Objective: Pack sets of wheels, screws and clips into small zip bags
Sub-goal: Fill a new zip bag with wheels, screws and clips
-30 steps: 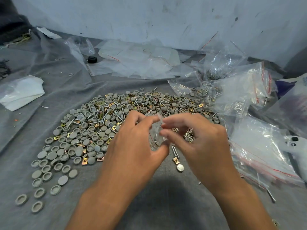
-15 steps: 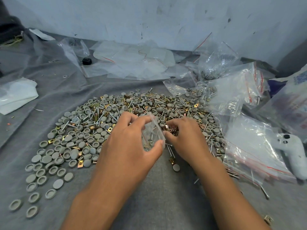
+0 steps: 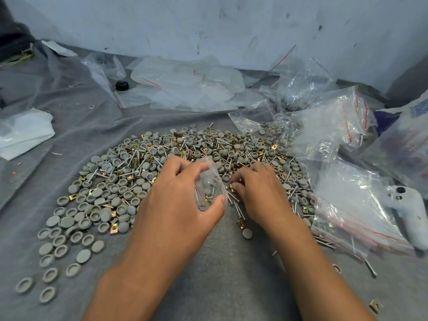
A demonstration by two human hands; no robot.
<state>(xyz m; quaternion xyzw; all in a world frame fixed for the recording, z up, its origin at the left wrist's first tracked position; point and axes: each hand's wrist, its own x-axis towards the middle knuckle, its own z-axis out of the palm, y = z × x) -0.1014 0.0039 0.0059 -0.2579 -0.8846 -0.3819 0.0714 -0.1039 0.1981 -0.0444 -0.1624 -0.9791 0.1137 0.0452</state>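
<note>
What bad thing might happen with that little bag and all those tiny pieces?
The left hand holds the small bag with parts already inside; if it tips, they may spill. The right hand pinches a gold clip in a tangled pile, so it might drop it or grab the wrong piece.

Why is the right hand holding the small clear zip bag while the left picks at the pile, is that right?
Not quite: the head view shows the left hand holding the small clear zip bag, while the right hand picks at the pile of grey wheels, screws and brass clips.
</note>
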